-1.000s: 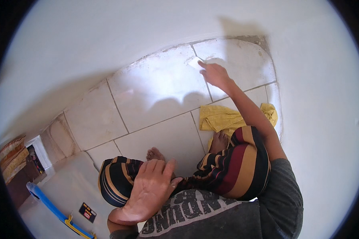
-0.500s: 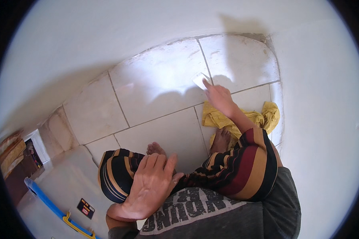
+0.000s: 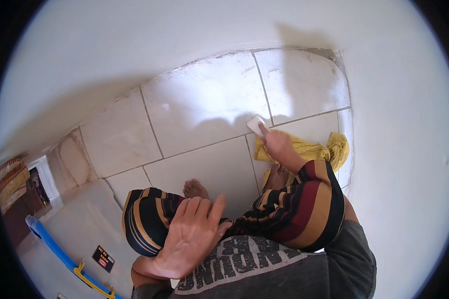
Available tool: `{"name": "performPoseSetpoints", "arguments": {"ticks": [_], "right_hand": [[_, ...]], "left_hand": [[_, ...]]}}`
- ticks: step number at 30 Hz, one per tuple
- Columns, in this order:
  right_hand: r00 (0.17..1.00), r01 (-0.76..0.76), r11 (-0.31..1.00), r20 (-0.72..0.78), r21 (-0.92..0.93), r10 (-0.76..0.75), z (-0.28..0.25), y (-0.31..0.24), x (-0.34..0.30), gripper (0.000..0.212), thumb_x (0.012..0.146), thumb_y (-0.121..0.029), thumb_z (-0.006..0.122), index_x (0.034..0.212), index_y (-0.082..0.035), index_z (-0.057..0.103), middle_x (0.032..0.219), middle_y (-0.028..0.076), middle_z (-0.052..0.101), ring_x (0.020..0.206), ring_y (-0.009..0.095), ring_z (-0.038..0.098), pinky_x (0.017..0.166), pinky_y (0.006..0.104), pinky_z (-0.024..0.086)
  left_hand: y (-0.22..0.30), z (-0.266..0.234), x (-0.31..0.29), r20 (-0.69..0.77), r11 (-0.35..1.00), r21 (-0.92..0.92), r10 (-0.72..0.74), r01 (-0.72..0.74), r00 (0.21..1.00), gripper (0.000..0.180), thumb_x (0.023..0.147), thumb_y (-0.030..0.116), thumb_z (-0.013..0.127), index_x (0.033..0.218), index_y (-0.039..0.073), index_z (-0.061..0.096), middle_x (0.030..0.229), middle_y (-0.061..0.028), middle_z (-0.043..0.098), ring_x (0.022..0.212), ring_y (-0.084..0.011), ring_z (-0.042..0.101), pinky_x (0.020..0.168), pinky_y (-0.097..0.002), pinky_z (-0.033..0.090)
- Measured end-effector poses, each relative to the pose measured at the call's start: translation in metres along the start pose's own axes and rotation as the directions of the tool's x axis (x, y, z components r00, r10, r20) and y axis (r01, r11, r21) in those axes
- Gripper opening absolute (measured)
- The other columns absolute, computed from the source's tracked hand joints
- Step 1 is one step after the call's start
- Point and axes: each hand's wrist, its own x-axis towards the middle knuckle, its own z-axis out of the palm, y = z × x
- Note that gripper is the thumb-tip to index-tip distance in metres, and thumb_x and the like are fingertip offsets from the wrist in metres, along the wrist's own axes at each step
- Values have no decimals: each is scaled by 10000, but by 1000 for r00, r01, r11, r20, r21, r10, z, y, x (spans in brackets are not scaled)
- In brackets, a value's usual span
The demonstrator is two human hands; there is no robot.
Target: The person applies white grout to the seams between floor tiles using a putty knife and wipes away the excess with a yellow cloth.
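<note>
My right hand (image 3: 278, 147) is closed on a small, flat white rectangular piece (image 3: 256, 125), with a finger stretched along its top. The piece is over a pale floor tile (image 3: 204, 104), close to a grout line; whether it touches the tile I cannot tell. My left hand (image 3: 194, 234) holds nothing and hangs over my lap beside my left knee, with its fingers extended and thumb apart. A crumpled yellow cloth (image 3: 307, 149) lies on the floor under and beside my right forearm.
My bare feet (image 3: 195, 189) stand on the tiles below my striped shorts. White walls (image 3: 399, 124) enclose the floor ahead and at the right. At the lower left stands a translucent plastic bin (image 3: 80, 214) with a blue rim and yellow clip. A woven item (image 3: 12, 182) sits at the far left.
My right hand has drawn the white piece back across the tile, nearer to my feet and the yellow cloth. My left hand has stayed in nearly the same place.
</note>
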Motion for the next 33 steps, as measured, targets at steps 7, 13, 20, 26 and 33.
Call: {"name": "performPoseSetpoints", "arguments": {"ticks": [7,13,20,26,33], "right_hand": [[971,-12,999,-238,49,23,-30,-9,86,495,897,-211,496,1335,-8,383,766,216,631,745,385,626,665,488,498],[996,25,999,-82,36,-22,6,-11,50,480,894,-229,503,1311,-9,416,780,225,632,762,387,631,671,500,499],[960,-6,997,-279,75,27,-29,-15,126,432,900,-209,494,1266,15,452,774,217,641,749,381,633,644,501,496],[979,52,996,-198,72,-37,-3,-8,71,427,901,-219,486,1273,-10,451,786,220,637,727,388,620,652,492,496],[962,-35,997,-267,72,53,-50,-7,127,437,906,-231,480,1294,-32,449,781,217,636,735,373,628,661,478,502]], "left_hand": [[2,-2,3,-23,996,-29,82,-83,996,486,735,195,720,1132,-8,525,888,-132,537,873,-295,543,796,-383,445],[-9,-1,-5,-23,997,-67,-50,48,998,495,731,184,726,1137,-16,525,916,-141,548,906,-301,545,821,-384,444],[-5,-4,-1,14,997,-74,-13,14,1000,504,721,180,740,1142,-2,533,928,-143,559,924,-303,555,835,-392,447],[-14,-5,-8,-11,992,-56,-115,114,993,513,714,183,744,1144,1,531,926,-139,554,932,-303,552,836,-390,447],[-9,-5,-10,38,995,-90,-28,31,999,518,713,188,744,1144,-1,529,932,-138,551,923,-301,551,827,-392,444]]}}
